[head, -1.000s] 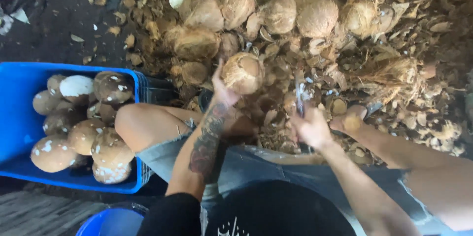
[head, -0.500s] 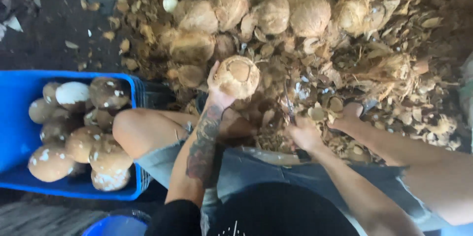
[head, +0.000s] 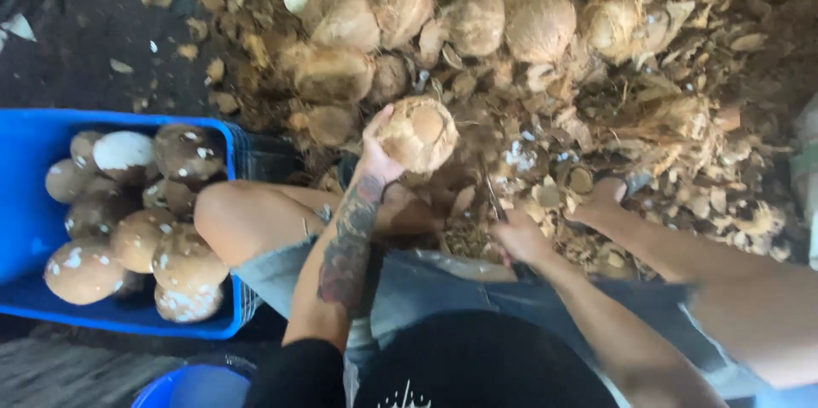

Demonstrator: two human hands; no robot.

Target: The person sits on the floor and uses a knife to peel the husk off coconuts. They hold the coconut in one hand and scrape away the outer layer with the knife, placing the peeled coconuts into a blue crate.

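**Left hand holds a husked coconut over the husk heap; right hand grips a blade**

Your left hand is raised in front of your knee, fingers wrapped around the lower side of a coconut. The nut is round, pale tan and fibrous, partly stripped. Your right hand sits lower, fingers closed on the handle of a thin metal knife pointing up toward the nut; blade and nut are apart.

Ahead lies a heap of unpeeled coconuts, rough and straw-coloured, on a bed of torn brown husk scraps.

To your left stands a rectangular blue plastic crate, holding peeled coconuts, smooth, brown with white patches. A round blue bucket rim shows at the bottom edge.
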